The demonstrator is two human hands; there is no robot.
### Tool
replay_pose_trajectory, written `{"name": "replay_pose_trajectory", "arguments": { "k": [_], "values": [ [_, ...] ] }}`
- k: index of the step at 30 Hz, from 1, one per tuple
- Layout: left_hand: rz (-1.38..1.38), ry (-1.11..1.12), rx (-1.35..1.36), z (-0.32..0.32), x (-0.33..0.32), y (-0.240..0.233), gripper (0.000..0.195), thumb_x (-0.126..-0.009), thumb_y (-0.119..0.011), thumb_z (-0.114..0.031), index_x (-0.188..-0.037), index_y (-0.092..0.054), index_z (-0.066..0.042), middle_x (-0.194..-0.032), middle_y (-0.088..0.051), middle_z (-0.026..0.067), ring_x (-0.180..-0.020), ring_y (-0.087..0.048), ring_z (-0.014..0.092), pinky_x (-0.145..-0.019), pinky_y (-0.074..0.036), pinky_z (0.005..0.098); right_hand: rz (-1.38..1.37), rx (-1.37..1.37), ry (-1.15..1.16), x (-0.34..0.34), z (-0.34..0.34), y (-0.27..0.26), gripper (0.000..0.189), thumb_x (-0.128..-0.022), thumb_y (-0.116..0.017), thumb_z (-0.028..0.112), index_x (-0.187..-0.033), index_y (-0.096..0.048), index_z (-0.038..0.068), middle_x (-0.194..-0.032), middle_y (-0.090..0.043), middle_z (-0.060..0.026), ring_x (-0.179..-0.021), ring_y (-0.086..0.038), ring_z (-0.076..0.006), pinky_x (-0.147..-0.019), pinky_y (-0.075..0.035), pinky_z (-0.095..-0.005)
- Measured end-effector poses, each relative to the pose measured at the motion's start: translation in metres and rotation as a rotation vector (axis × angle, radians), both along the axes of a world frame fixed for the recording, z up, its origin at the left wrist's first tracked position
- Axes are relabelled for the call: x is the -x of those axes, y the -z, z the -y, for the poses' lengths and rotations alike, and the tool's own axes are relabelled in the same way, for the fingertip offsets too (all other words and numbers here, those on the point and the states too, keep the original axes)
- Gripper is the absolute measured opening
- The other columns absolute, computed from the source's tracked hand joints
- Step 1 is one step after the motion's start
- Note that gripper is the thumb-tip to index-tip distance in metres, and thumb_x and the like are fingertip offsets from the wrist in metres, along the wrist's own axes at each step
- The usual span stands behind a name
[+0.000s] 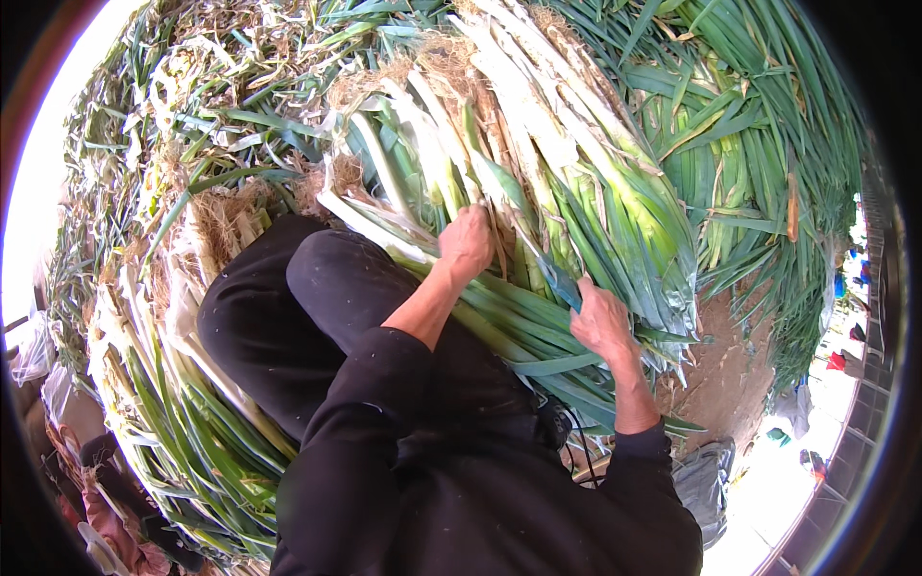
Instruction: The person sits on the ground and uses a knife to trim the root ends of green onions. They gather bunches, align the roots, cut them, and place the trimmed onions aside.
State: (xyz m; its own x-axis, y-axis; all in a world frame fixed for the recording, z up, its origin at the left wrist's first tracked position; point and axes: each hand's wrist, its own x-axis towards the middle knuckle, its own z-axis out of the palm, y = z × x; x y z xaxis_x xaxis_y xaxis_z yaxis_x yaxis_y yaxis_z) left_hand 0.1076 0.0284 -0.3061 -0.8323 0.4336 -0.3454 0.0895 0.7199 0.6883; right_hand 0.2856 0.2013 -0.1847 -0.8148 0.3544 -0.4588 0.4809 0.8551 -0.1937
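Observation:
My left hand (467, 241) is closed around the stalk of a leek or large green onion (441, 155), over a pile of such stalks. Lower and to the right, my right hand (603, 320) pinches the end of a long, partly dried green leaf (551, 270). That leaf slants up and left across the pile. Beside it lies a thick row of white-and-green stalks (609, 169), their roots (450, 61) pointing away from me. Loose green leaves (518, 317) lie beneath my forearms, against my legs. What my fingers cover is hidden.
Stripped leaves and husks (223, 65) are heaped at the far left. More stalks (180, 381) lie left of my bent knees (346, 281). A big green leafy stack (749, 144) stands at right. A dark plastic bag (706, 489) rests on the ground at lower right.

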Motion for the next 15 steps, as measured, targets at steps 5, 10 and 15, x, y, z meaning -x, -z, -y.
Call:
{"name": "replay_pose_trajectory", "arguments": {
  "k": [5, 10, 15],
  "values": [
    [-0.044, 0.207, 0.135, 0.038, -0.003, 0.01, 0.015, -0.087, -0.06, -0.007, -0.101, -0.064, -0.002, -0.104, -0.067, 0.0223, -0.098, -0.07, 0.042, -0.084, -0.057, 0.049, 0.145, 0.001, -0.139, 0.029, 0.009, 0.009, 0.018, -0.086, -0.054, 0.008, -0.099, -0.062, -0.001, -0.091, -0.07, -0.0281, -0.089, -0.068, -0.0481, -0.08, -0.053, -0.0555],
    [0.208, -0.104, -0.087, 0.011, 0.011, 0.042, 0.021, -0.084, -0.062, -0.01, -0.096, -0.07, 0.006, -0.101, -0.072, 0.0297, -0.1, -0.068, 0.048, -0.087, -0.054, 0.0511, 0.236, -0.007, -0.103, 0.017, 0.01, 0.009, 0.021, -0.086, -0.055, 0.009, -0.103, -0.062, 0.0, -0.094, -0.071, -0.0279, -0.093, -0.068, -0.048, -0.084, -0.052, -0.0566],
    [0.533, -0.187, -0.022, -0.01, 0.011, 0.069, 0.025, -0.084, -0.068, -0.014, -0.095, -0.073, 0.007, -0.098, -0.073, 0.0286, -0.098, -0.072, 0.042, -0.08, -0.058, 0.0428, 0.148, 0.001, -0.029, 0.0, 0.0, 0.0, 0.02, -0.084, -0.061, 0.009, -0.101, -0.058, -0.001, -0.093, -0.069, -0.0298, -0.091, -0.065, -0.0516, -0.081, -0.051, -0.0579]
  ]
}}
